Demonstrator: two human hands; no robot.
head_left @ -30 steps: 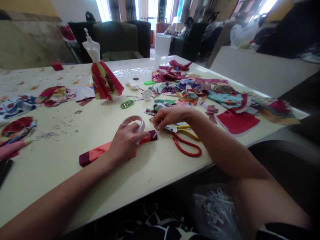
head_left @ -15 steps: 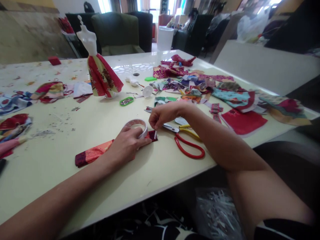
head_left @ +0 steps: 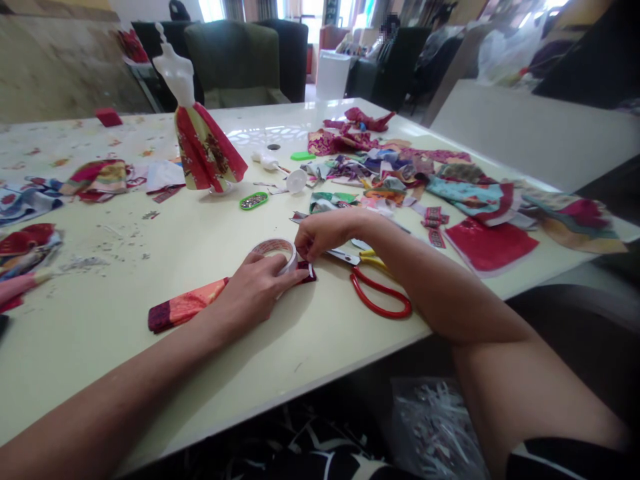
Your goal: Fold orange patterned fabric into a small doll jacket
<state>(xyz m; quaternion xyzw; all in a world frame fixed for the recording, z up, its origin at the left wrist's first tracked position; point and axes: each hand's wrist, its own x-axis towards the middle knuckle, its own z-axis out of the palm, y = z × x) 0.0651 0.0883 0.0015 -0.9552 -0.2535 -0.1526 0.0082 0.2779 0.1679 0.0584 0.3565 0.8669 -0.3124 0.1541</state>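
My left hand (head_left: 256, 281) grips a roll of white tape (head_left: 287, 250), and its outstretched finger presses on the end of a folded strip of orange and dark red fabric (head_left: 193, 307). A short white strip (head_left: 311, 270) shows at the fabric's right end. Beside the roll, my right hand (head_left: 320, 237) is bent down with its fingers pinched together at the roll's edge; what lies between the fingertips is hidden. Partly under my right wrist are scissors (head_left: 383, 300) with one red and one yellow handle.
A small white mannequin (head_left: 175, 73) in a red and gold skirt stands beyond my hands. Near it lie a green dish (head_left: 254, 200) of small bits and a white stand (head_left: 296, 181). Fabric scraps (head_left: 385, 167) heap at the right; a red cloth (head_left: 493, 243) lies near the table edge.
My right hand has shifted slightly left and down, closer to the tape roll. My left hand stays on the roll and fabric.
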